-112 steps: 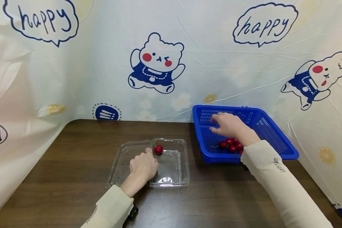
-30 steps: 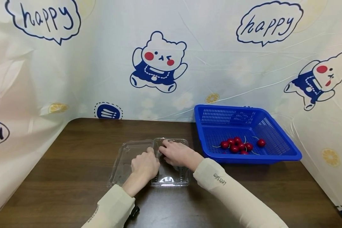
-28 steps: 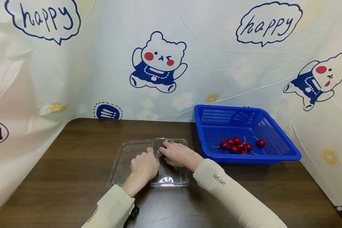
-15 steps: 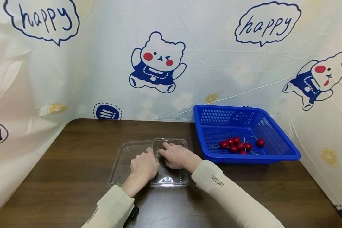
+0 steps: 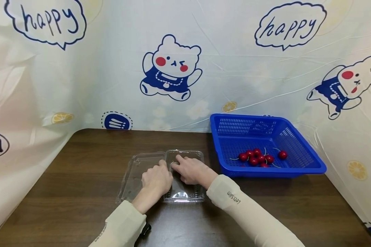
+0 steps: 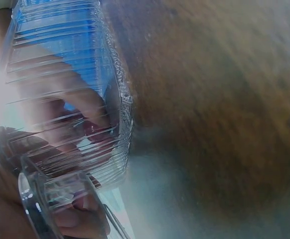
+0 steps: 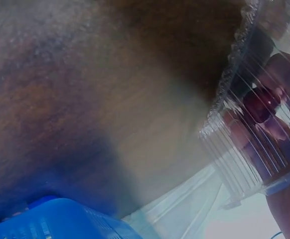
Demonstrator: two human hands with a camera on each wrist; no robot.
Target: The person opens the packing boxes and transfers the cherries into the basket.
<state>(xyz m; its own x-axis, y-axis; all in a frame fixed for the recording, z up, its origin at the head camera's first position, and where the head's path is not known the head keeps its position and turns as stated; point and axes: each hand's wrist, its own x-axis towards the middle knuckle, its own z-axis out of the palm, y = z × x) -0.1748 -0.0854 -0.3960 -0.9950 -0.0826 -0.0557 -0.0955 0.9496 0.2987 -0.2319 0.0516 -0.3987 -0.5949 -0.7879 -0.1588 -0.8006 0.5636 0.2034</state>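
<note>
A clear plastic clamshell box (image 5: 185,197) lies unfolded on the brown table, its lid (image 5: 133,171) to the left. My left hand (image 5: 157,178) holds the box near the hinge, index finger stretched forward; its other fingers are partly hidden in the head view. Inside the box is my right hand (image 5: 193,171), reaching to the far left corner. Through the ribbed wall in the right wrist view, a dark red cherry (image 7: 262,104) appears between its fingertips. The left wrist view also shows red (image 6: 92,130) at those fingers. From above, the hand hides the cherry.
A blue perforated basket (image 5: 275,171) stands at the right on the table (image 5: 80,178). Several cherries (image 5: 256,157) with stems lie clustered in it, and one cherry (image 5: 282,154) sits apart to the right. A patterned cloth (image 5: 111,61) hangs behind and at the sides.
My right hand was over the basket earlier and is now in the box. In the last second it has shifted slightly toward me. My left hand has stayed at the hinge.
</note>
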